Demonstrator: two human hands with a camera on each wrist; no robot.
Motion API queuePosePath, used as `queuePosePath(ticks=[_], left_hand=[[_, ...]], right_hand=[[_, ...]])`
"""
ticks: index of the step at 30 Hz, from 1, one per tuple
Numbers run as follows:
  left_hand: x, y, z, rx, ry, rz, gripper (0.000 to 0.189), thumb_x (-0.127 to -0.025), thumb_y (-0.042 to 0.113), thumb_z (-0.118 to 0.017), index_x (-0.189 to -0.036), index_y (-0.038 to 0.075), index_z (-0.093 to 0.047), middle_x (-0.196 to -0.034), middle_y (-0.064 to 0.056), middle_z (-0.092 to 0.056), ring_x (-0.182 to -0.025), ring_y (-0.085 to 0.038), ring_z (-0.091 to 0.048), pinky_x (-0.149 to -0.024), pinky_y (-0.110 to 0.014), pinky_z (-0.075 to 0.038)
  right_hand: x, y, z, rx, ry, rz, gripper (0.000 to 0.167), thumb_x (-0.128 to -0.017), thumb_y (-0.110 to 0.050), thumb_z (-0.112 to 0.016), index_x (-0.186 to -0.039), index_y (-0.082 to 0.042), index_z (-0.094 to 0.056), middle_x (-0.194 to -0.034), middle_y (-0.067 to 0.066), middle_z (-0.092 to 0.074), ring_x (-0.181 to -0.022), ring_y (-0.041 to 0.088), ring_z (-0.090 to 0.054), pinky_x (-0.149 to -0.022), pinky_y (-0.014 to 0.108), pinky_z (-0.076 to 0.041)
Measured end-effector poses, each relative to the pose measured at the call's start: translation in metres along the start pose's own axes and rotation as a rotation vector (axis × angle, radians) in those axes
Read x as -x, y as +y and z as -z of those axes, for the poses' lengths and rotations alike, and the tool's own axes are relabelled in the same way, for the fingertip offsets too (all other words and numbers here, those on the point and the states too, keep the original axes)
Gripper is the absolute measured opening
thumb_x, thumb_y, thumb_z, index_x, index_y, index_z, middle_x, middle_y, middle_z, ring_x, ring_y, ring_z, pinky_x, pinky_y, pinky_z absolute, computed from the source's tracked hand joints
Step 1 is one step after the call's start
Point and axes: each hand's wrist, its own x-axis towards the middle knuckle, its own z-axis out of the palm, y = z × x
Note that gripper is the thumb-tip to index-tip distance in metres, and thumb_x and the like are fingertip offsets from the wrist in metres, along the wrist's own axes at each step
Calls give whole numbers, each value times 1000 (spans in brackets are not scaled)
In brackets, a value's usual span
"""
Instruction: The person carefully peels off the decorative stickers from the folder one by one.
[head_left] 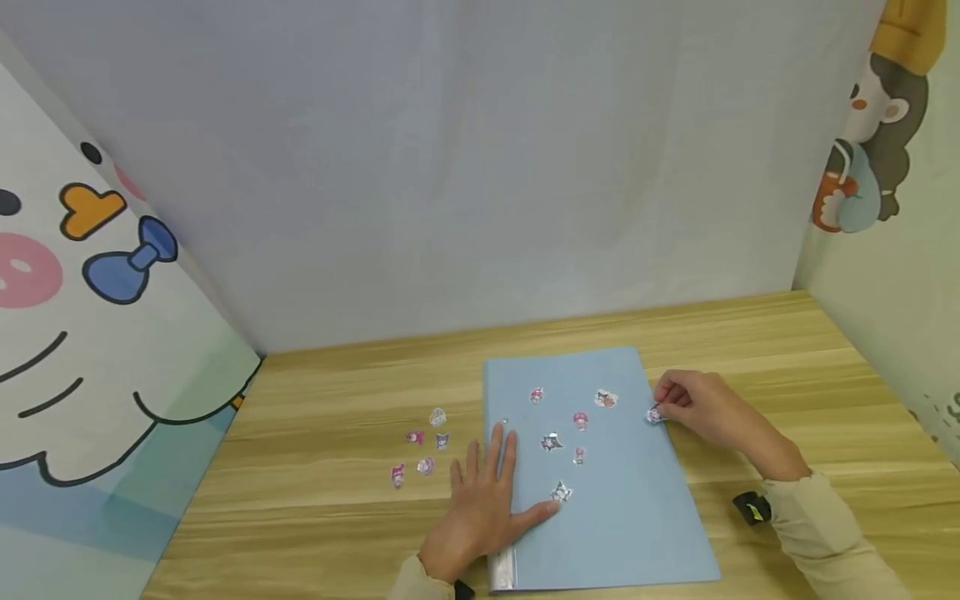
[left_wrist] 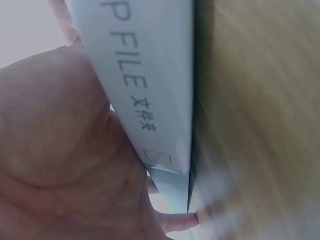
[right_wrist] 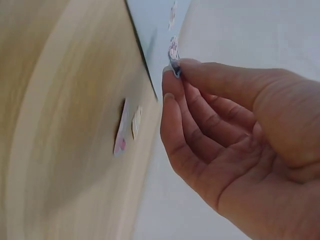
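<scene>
A light blue file folder (head_left: 622,525) lies on the wooden table, with several small cartoon stickers spread over its cover. My left hand (head_left: 480,504) rests with fingers spread across the folder's spine, its thumb touching the edge of a silvery star-shaped sticker (head_left: 561,492). The spine (left_wrist: 145,100), printed "FILE", runs beside the palm in the left wrist view. Over the folder's right edge, my right hand (head_left: 701,407) pinches a small cartoon sticker (right_wrist: 173,52) between thumb and index finger. The other fingers of that hand are curled.
Several loose stickers (head_left: 426,466) lie on the table left of the folder. Two more, one of them a pale sticker (right_wrist: 121,127), lie on the wood near my right hand. A white curtain (head_left: 480,167) stands behind the table, with cartoon-printed panels (head_left: 90,358) at the sides.
</scene>
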Motion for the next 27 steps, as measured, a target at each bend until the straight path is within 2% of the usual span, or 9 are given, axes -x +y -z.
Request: queuePosePath(ticks=[7, 20, 27], left_hand=[[2, 0, 3, 13, 6, -7, 107, -92, 75, -54, -164, 4, -19, -171, -17, -9, -149, -55, -19, -112, -74, -22], [1, -2, 0, 33, 23, -31, 107, -92, 75, -53, -163, 3, -19, -171, -18, -11, -149, -56, -19, -111, -76, -21], [3, 1, 4, 40, 12, -17, 107, -92, 75, -54, -164, 4, -19, -171, -16, -10, -150, -55, -18, -112, -75, -21]], right_hand=[[2, 7, 12, -31, -10, -38, 6, -92, 6, -67, -92, 2, -63, -86, 7, -67, -78, 19, -64, -63, 27, -54], [6, 23, 20, 80, 61, -47, 6, -90, 7, -67, -91, 2, -64, -86, 6, -67, -82, 22, -64, -71, 33, -54], [8, 26, 22, 109, 67, -60, 8, -90, 10, -66, -90, 3, -62, -86, 10, -66, -82, 27, -64, -73, 39, -54]])
